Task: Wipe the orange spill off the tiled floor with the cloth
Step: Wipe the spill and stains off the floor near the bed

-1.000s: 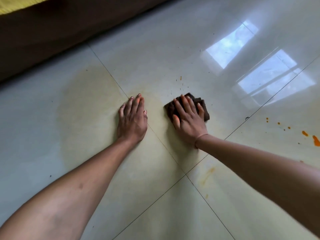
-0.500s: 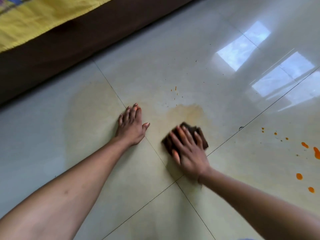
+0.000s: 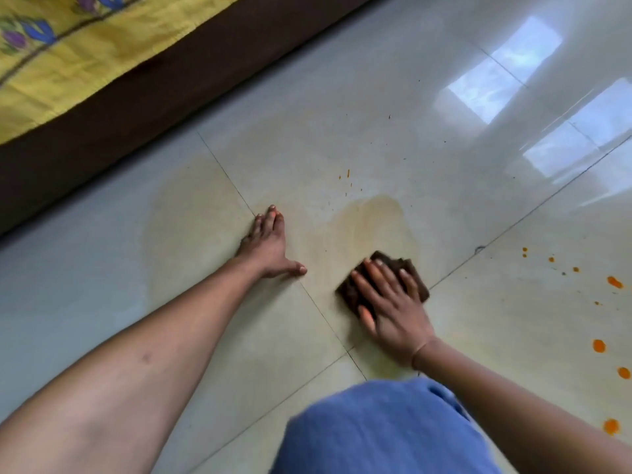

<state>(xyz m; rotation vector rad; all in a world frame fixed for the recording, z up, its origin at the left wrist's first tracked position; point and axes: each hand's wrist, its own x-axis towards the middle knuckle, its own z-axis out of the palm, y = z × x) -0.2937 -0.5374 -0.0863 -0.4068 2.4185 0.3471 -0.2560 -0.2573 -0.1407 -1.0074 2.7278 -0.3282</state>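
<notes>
My right hand point(image 3: 393, 313) has pulled the cloth point(image 3: 419, 289) back toward me, and a yellowish smear point(image 3: 372, 220) now shows beyond it. This hand lies flat on the brown cloth with fingers spread and presses it on the tiled floor point(image 3: 342, 97), beside a tile joint. My left hand point(image 3: 270, 248) rests flat on the floor, apart from the cloth. Some orange drops point(image 3: 599, 345) lie well to the right. My blue knee point(image 3: 376, 432) is just under the right wrist. A dark furniture base point(image 3: 171, 97) with a yellow cover point(image 3: 68, 63) closes the far left side; ahead and to the right the floor is open.
</notes>
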